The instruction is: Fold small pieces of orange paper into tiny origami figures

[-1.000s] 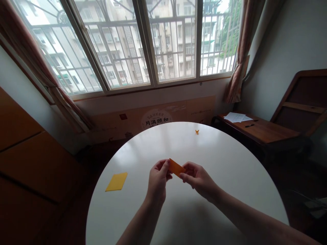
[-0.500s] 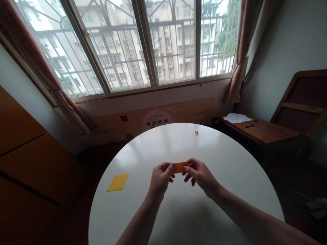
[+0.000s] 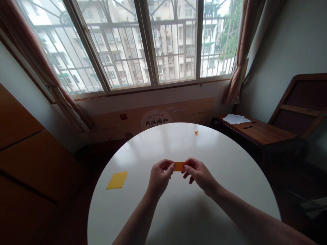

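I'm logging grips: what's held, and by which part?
An orange paper strip, pinched at its left end by the left hand, right end by the right hand.

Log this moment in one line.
left hand: pinches orange paper | right hand: pinches opposite end | yellow paper: on white round table

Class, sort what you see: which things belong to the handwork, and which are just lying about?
Belonging:
Orange paper, pinched by left hand and right hand
Perhaps yellow paper and small orange shape, both untouched on the white table

Lying about:
White papers on the wooden surface
Dark slender object near them
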{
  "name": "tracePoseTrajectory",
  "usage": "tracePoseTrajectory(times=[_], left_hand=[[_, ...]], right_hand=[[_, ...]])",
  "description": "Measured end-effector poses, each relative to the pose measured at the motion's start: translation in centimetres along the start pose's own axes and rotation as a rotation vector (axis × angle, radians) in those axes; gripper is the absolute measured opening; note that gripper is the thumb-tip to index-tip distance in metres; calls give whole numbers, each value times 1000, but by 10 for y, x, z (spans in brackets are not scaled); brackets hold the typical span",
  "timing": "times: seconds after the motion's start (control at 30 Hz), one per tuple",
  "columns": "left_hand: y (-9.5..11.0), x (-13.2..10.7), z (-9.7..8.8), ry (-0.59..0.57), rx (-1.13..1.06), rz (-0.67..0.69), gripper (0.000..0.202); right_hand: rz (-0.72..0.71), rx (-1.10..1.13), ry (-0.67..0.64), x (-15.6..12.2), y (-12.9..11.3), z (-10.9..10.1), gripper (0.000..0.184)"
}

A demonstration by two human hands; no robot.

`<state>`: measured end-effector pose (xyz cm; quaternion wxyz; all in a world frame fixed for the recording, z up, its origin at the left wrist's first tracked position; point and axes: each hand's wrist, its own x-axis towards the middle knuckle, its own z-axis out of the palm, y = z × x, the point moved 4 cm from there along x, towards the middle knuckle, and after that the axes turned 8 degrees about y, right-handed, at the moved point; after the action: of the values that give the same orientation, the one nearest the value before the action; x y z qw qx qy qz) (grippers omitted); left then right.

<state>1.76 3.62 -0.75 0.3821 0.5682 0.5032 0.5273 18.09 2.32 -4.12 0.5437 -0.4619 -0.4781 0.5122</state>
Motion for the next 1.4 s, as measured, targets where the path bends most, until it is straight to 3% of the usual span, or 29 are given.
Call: tracePoseTrajectory(times=[0.37,0.7,1.07,1.4], left_hand=[[10,-4,-1,-114,248,213,23],[13,-10,8,-247,415,384,23],[13,-13,11,-265,412,405,24],[8,-4,4,-216,266,237,26]], right_hand=[[-174,-73,-24,2,-8,-1,22],[-147,-105,-107,0,-5,5,14],[-126,-138,-140,0,4,9,12],[-143,-166,-176,-1,0,9,3]])
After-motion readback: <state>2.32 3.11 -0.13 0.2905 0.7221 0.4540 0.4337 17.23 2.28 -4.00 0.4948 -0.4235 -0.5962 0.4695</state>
